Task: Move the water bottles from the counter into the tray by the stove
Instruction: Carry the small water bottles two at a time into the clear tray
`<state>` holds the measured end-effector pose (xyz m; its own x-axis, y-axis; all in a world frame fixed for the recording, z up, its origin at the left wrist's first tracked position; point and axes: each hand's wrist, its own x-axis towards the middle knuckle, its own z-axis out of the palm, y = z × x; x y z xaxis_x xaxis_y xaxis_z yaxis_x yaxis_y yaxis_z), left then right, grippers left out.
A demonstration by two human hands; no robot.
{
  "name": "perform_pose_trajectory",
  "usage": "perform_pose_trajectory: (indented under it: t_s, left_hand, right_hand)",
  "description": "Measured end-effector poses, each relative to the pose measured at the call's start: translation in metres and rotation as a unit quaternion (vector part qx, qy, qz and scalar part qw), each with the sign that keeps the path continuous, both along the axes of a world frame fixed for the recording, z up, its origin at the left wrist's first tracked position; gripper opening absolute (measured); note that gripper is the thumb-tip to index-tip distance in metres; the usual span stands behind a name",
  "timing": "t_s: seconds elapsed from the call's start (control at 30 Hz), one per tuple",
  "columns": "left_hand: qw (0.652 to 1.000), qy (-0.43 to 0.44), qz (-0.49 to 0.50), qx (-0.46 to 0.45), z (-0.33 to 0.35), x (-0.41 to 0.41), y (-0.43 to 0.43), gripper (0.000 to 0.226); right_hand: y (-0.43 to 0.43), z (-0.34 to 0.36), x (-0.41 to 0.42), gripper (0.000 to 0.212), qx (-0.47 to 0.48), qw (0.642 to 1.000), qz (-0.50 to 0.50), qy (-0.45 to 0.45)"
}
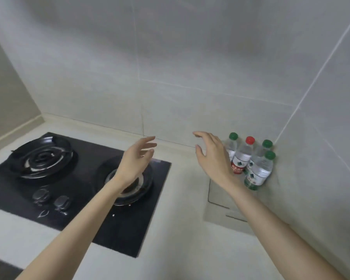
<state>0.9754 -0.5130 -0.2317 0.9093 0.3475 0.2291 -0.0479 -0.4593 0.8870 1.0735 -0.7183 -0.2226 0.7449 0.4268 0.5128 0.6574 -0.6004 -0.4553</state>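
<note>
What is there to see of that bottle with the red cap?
The red-capped bottle is small and of clear plastic, with a red-and-white label round its lower body. It stands upright by the wall corner, packed among three green-capped bottles. The right hand hovers open just beside it; contact cannot be told.

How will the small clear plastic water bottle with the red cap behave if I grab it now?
The red-capped bottle looks full, so probably heavy for its size. Its thin plastic may flex when squeezed. It stands tight against the green-capped bottles, so lifting could topple them.
</note>
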Motion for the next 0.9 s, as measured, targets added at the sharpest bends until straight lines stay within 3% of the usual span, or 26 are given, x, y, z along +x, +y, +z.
perform_pose_trajectory:
  t_s: [0.37, 0.6, 0.9]
  left_hand:
    - [0.981, 0.052, 0.189, -0.005, -0.011, -0.163, 0.114, 0.04]
    - [0.95, 0.045, 0.308, -0.007, -0.012, -0.301, 0.196, 0.037]
    - [0.894, 0.054, 0.443, -0.033, -0.022, -0.516, 0.298, 0.041]
  right_hand:
    - [0.163, -0.023, -0.101, 0.035, -0.03, 0.974, 0.212, 0.069]
    - [0.284, -0.021, -0.204, 0.036, -0.08, 0.932, 0.35, 0.058]
    - [0.462, -0.031, -0.397, 0.039, -0.125, 0.864, 0.483, 0.056]
